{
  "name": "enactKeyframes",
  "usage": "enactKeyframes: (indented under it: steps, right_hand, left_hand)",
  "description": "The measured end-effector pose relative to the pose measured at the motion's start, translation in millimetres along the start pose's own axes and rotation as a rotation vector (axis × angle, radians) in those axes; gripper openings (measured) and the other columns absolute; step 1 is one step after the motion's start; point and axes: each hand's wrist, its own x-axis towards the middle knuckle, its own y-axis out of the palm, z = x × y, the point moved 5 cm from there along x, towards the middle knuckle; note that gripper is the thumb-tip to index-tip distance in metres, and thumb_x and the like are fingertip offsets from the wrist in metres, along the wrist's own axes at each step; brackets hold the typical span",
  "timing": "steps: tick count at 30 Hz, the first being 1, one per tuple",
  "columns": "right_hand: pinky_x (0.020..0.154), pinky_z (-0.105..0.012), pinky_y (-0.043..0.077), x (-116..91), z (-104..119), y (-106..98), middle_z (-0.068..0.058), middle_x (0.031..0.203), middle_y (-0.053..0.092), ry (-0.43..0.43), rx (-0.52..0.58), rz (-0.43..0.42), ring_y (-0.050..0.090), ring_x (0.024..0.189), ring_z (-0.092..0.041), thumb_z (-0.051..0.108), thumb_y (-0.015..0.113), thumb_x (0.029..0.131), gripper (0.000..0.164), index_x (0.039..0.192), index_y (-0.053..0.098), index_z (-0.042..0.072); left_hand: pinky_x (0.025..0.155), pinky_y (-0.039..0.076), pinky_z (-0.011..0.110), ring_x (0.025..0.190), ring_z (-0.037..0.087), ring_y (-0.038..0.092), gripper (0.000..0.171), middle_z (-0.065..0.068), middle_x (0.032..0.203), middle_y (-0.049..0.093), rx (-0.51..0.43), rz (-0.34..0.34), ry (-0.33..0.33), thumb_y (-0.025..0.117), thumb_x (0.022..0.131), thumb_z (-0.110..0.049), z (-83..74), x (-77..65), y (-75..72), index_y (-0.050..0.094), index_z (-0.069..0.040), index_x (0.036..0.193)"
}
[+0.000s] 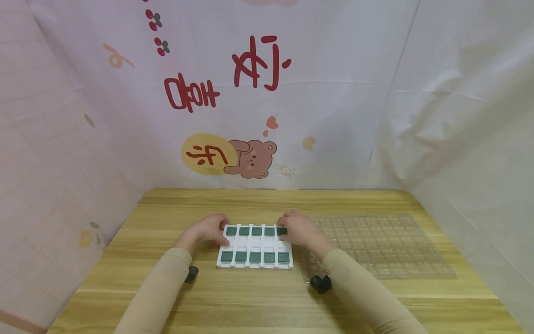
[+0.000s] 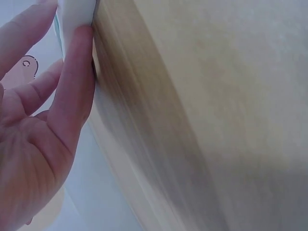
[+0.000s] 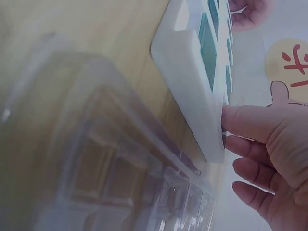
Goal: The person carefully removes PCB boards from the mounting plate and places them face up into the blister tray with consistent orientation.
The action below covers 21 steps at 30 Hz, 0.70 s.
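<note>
A white tray (image 1: 256, 242) lies on the table with two rows of small square green circuit boards (image 1: 255, 256) in its slots. My left hand (image 1: 212, 228) holds the tray's left end; in the left wrist view its thumb presses the white side wall (image 2: 77, 14). At the far right corner, my right hand (image 1: 298, 228) pinches the end circuit board (image 1: 282, 230) of the back row between thumb and fingers. That board is partly hidden by the fingertips. In the right wrist view the right hand (image 3: 284, 149) is right at the tray's end (image 3: 192, 96).
A clear plastic tray (image 1: 375, 246) with many moulded compartments lies to the right, under the right forearm and close to the white tray. The wooden table (image 1: 250, 301) ends at a printed white cloth (image 1: 333, 116) behind. Black wrist mounts (image 1: 320, 284) hang below the sleeves.
</note>
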Motion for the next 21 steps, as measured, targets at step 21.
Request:
enactKeyframes:
  steps: [21]
  right_hand:
    - [0.088, -0.038, 0.05, 0.6, -1.8, 0.8, -0.001, 0.103, 0.067, 0.008, 0.041, 0.016, 0.058, 0.1, -0.022, 0.025, 0.085, 0.078, 0.03, 0.104, 0.075, 0.014]
  left_hand:
    - [0.081, 0.049, 0.037, 0.086, 0.021, 0.052, 0.067, 0.011, 0.103, 0.055, -0.052, -0.037, -0.004, 0.089, 0.069, -0.006, 3.1, -6.0, 1.6, 0.057, 0.008, 0.126]
